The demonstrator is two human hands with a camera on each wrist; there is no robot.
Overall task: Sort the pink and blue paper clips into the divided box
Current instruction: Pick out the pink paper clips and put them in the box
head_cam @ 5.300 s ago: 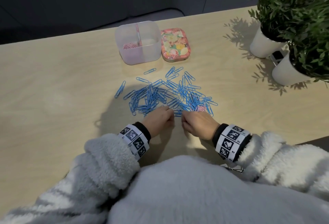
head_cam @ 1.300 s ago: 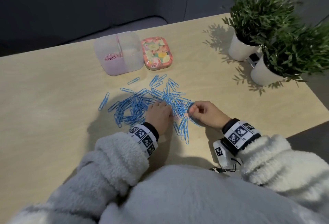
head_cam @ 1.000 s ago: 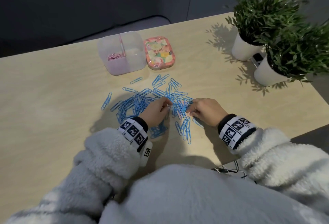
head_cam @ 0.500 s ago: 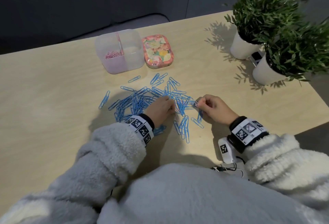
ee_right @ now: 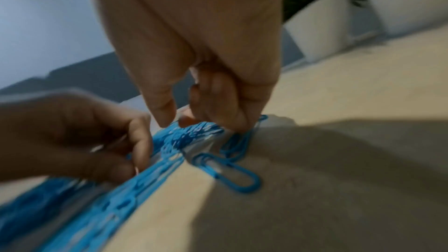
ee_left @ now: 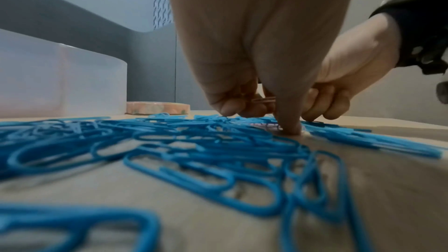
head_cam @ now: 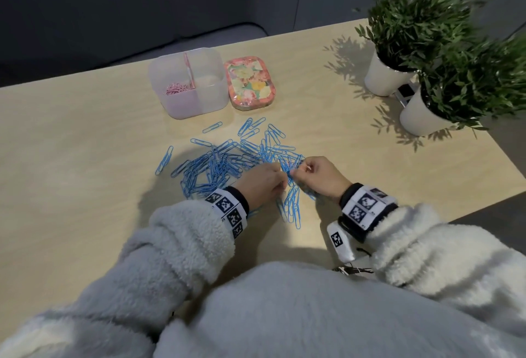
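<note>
Wood table (head_cam: 85,158) — plants (head_cam: 427,24) right, floral tin (head_cam: 250,81) beside divided box (head_cam: 187,101).

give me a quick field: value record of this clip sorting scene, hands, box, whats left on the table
left hand: on the blue pile, one fingertip pressed to the table; other fingers curled, a thin pinkish clip seems held among them
right hand: fingers curled at the pile's right edge, pinching blue clips
divided box: translucent, at the far side of the table
left compartment: pink paper clips
right compartment: looks empty
blue paper clips: loose on the table, none in the box
floral tin: right of the box
potted plants: two, far right
</note>
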